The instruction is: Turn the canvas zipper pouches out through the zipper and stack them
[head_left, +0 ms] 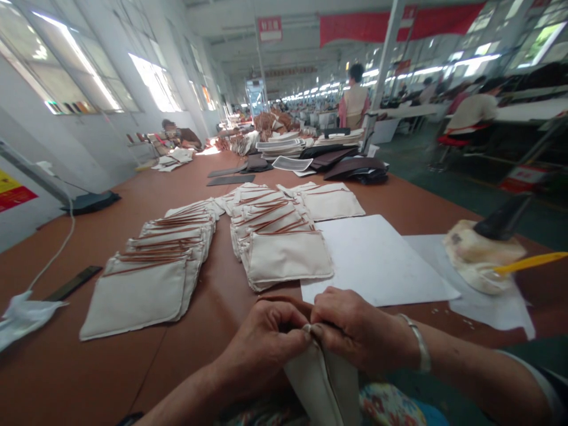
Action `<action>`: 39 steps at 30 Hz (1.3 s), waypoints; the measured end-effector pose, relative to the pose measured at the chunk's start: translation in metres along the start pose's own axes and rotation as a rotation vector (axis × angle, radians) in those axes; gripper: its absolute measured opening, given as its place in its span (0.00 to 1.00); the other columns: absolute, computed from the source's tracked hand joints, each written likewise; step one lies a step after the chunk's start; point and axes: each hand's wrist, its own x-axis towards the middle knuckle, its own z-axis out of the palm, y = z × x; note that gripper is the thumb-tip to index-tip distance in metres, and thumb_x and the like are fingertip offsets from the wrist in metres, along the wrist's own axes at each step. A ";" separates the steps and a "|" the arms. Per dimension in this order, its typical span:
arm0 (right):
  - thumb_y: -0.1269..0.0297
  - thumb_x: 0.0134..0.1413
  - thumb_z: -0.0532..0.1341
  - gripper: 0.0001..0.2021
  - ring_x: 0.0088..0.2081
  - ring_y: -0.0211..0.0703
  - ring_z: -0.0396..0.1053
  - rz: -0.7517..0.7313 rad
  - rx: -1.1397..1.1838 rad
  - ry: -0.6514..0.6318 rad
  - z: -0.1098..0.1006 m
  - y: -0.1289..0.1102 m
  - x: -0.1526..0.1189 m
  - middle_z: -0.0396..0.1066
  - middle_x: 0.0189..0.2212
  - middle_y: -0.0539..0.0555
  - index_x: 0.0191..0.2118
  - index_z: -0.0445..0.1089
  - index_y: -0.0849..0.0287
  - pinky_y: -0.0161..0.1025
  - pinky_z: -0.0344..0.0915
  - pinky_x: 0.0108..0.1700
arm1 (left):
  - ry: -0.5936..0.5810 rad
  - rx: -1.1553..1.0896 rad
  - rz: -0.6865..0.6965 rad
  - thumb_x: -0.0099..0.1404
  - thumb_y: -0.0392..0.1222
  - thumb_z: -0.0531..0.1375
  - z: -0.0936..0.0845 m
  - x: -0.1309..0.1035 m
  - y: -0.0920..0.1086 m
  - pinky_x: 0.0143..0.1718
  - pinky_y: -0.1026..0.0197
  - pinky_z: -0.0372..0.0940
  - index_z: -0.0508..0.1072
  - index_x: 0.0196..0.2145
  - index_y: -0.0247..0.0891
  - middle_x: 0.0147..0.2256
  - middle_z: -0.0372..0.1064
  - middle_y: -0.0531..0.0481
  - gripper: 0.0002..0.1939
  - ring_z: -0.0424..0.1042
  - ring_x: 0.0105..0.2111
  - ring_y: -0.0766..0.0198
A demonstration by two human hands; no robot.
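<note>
At the table's near edge, my left hand (273,334) and my right hand (350,325) meet, thumbs and fingers pinching the top of a cream fabric piece (326,384). A seam runs down its middle, and its lower end hangs out of frame. Brown material shows behind my fingers. Just beyond my hands lies an overlapping stack of cream pouches (288,254) with brown strips along their tops. A second such stack (137,290) fans out on the left. White paper sheets (381,260) lie beside the middle stack.
On the brown table (213,319), a whitish container (483,260) with a yellow-handled tool (532,262) and a black object stands at the right. A dark flat bar (73,284) and a white plastic bag (26,319) lie left. Dark panels and piles stand farther back; people are beyond.
</note>
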 end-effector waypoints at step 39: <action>0.71 0.66 0.54 0.09 0.29 0.39 0.59 -0.323 0.001 0.050 -0.007 0.007 -0.008 0.66 0.27 0.51 0.43 0.72 0.59 0.39 0.58 0.39 | -0.135 -0.513 -0.252 0.51 0.42 0.68 0.004 -0.002 -0.011 0.21 0.68 0.49 0.76 0.25 0.29 0.19 0.65 0.52 0.11 0.57 0.19 0.72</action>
